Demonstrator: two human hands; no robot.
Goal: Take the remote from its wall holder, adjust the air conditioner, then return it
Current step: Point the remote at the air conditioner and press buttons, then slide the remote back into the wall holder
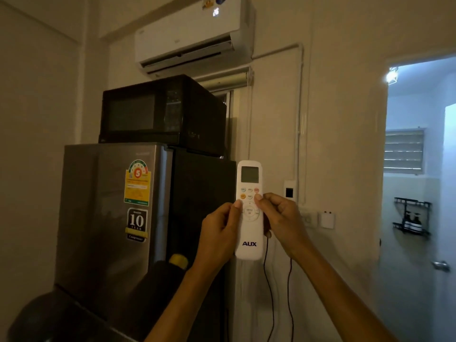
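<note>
Both hands gripped the white remote (248,218) upright before the wall: left hand (217,234) clasped its left edge, right hand (281,218) its right, thumbs on the buttons. The air conditioner (192,35) hung above, unobstructed. A microwave (158,112) sat atop the refrigerator (111,213) alongside; black cables (271,292) dangled below.

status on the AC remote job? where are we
Done: the white AUX remote is out of its wall holder, upright in both hands. In hand: left hand and right hand grip its sides, thumbs on the buttons, below the air conditioner, whose flap looks open. The remote's screen is unreadable, so no setting is confirmed. Left: finish adjusting, return it; the holder isn't clearly visible.
</note>
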